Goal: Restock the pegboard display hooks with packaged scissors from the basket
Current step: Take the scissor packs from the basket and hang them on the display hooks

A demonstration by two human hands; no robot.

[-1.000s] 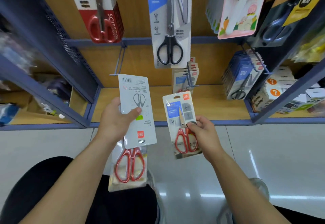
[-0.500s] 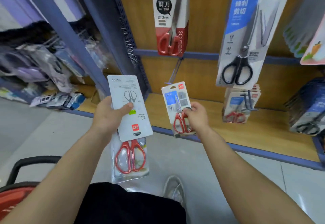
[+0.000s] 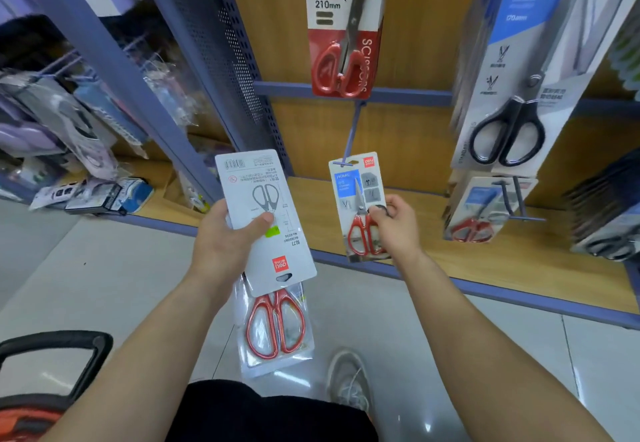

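Left hand (image 3: 227, 245), lower centre of frame: fingers curled behind and thumb pressed across the front of a white-backed pack (image 3: 265, 219), held printed back up with its hang slot at the lower end. A second pack (image 3: 277, 327), clear-fronted with red-handled scissors, hangs beneath the first in the same grip. Right hand (image 3: 398, 230), centre of frame: thumb and fingertips pinch the right edge of a small pack (image 3: 358, 206) of red-handled scissors, held upright with its printed face to the camera. The top edge of this pack meets the tip of a blue hook (image 3: 354, 129) that slants down from the rail above; whether the hook has entered the hang slot cannot be told. Above the hook hangs a red-and-white scissors card (image 3: 341, 32) marked 210mm. At upper right hangs a tall card with black-handled scissors (image 3: 509, 102), and below it a row of matching small packs (image 3: 485, 209) sits on another peg over the wooden shelf (image 3: 519, 268). The basket (image 3: 52, 369), black handle and orange body, lies at the lower left corner. A light shoe (image 3: 349, 379) shows on the floor at lower centre.
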